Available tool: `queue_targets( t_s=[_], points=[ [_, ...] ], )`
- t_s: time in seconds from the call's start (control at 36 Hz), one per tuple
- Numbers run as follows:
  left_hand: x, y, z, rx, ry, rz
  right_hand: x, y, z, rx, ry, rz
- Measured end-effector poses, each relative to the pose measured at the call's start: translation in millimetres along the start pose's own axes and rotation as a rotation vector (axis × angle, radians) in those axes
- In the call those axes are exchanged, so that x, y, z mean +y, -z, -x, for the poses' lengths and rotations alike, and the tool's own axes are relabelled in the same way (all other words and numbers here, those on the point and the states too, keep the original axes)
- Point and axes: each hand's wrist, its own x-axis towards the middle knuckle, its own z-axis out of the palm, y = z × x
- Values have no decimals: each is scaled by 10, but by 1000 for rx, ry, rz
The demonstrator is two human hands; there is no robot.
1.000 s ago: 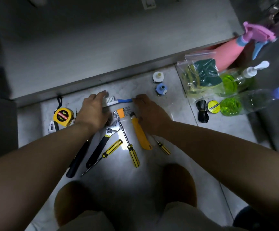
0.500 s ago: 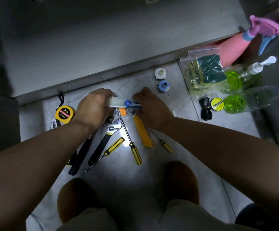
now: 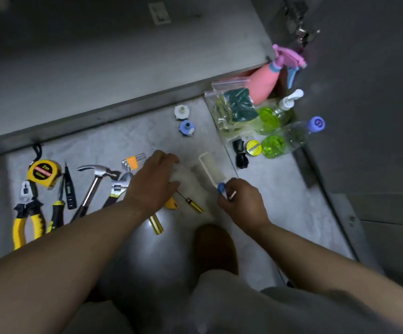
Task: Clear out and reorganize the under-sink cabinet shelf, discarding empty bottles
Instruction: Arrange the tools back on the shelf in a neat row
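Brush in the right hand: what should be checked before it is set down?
1. Right hand grips the brush at its blue handle end: ok.
2. Left hand holds nothing: cannot tell, blur hides its fingertips.
3. Bare floor free near the blue cap for the brush: ok.
4. Tools such as the hammer lie apart from the bottles: ok.
5. Clear bottle is empty: cannot tell.
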Motion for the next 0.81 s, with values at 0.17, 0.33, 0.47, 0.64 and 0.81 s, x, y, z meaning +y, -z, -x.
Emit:
queue_targets(
  t_s=[0.17,0.33,0.47,0.64,0.81],
  points=[
    [41,-315,145,-281,-30,-224,471,95,291,99,-476,-229],
    [-12,-522,261,-361,-97,-403,762,158,115,239,-822,-428],
    [-72,-458,355,-358,-165,-410,899,218,-225,264,-935,-559],
    [-191,-279,458,-135,-127,-342,860,196,-482,299,-1017,-556],
    [-399,-151,590,42,78,-296,536,45,-388,495,-959,-511]
  ],
)
